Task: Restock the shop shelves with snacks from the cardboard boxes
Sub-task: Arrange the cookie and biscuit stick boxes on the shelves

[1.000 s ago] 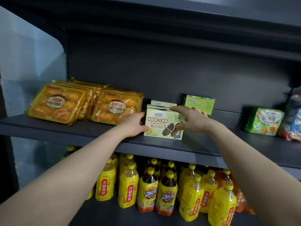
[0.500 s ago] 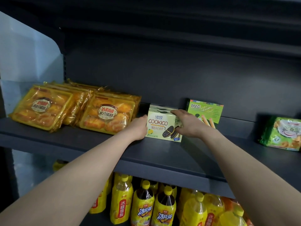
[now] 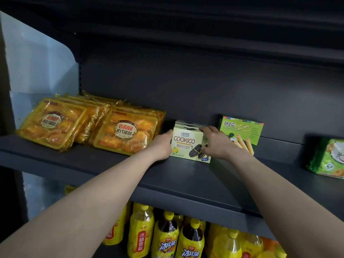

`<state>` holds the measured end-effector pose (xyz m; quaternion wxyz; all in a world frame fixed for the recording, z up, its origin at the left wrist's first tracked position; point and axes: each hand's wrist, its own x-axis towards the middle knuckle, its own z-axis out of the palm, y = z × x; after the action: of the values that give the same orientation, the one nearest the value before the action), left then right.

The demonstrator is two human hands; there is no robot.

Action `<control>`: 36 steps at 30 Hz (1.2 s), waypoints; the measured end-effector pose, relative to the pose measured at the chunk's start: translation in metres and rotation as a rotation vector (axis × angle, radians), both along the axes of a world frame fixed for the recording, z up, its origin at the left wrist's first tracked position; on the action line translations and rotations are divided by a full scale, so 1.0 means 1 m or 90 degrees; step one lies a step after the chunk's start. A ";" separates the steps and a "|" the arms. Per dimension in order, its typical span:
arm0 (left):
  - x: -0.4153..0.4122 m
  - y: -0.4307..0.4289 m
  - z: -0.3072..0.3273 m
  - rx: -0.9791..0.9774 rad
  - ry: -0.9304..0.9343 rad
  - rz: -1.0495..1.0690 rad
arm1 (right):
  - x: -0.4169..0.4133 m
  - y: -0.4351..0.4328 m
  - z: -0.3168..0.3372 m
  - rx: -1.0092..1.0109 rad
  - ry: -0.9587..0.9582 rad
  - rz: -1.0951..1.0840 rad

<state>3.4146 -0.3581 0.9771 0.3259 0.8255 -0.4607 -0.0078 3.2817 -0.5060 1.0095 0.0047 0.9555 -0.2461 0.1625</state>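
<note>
- Right hand point(image 3: 216, 144): fingers curled over the top-right corner and right edge of the cookie box point(image 3: 186, 144), gripping it.
- Left hand point(image 3: 162, 146): clamped on the box's left side, thumb up at the top-left edge. The other fingers are hidden behind the box.
- So the box sits squarely between my two hands, neither hand nearer. Nothing else is held.
- The box stands upright on the shelf point(image 3: 111, 170), front face toward me, long side running left-right along the shelf.
- At least one matching box top shows directly behind it.
- Key relation: the slot is tight. The cake packs point(image 3: 126, 135) are just left of my left hand, and the green box point(image 3: 243, 131) is just behind my right.
- My guess is the next move is straight back with no sideways drift, then pull the hands out toward me.
- Writing on the box: "LANDY Castle", "COOKICO", a "2" at lower left and a "3" on the right edge. The small print is unreadable.
- Cake packs: 达利园 欧式蛋糕.
- Green box: 好吃点. I'm unsure of the rest.
- A green bag point(image 3: 329, 159) sits far right, well apart, its label cropped.
- Bottles point(image 3: 165, 237) on the tier below: 冰红茶, 冰糖雪梨.
</note>
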 end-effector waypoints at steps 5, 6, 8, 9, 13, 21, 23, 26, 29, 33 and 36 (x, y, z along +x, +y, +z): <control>-0.007 0.014 0.008 -0.013 -0.035 -0.014 | -0.007 0.010 0.001 -0.048 0.019 -0.020; -0.009 0.018 0.009 -0.018 -0.043 -0.020 | -0.009 0.014 0.001 -0.078 0.021 -0.034; -0.013 0.029 0.012 -0.028 -0.067 -0.027 | -0.014 0.025 0.002 -0.147 0.016 -0.059; -0.015 0.036 0.013 -0.034 -0.084 -0.028 | -0.017 0.032 0.002 -0.173 0.009 -0.066; -0.023 0.069 0.015 -0.042 -0.207 -0.019 | -0.026 0.067 0.001 -0.236 -0.004 -0.074; -0.012 0.176 -0.005 -0.080 -0.377 0.028 | -0.033 0.178 -0.023 -0.301 -0.059 -0.028; -0.008 0.212 -0.019 -0.088 -0.402 0.061 | -0.031 0.210 -0.037 -0.305 -0.079 0.003; 0.004 0.265 -0.052 -0.096 -0.412 0.107 | -0.022 0.257 -0.067 -0.324 -0.119 0.061; 0.019 0.316 -0.097 -0.116 -0.416 0.152 | -0.009 0.303 -0.107 -0.336 -0.178 0.117; 0.030 0.382 -0.182 -0.100 -0.351 0.217 | 0.013 0.356 -0.189 -0.260 -0.172 0.174; 0.027 0.429 -0.271 -0.020 -0.279 0.263 | 0.020 0.393 -0.280 -0.168 -0.100 0.227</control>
<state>3.4419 0.0707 0.7058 0.2260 0.8786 -0.3426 0.2444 3.3021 -0.1128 0.7290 0.0818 0.9593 -0.0496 0.2657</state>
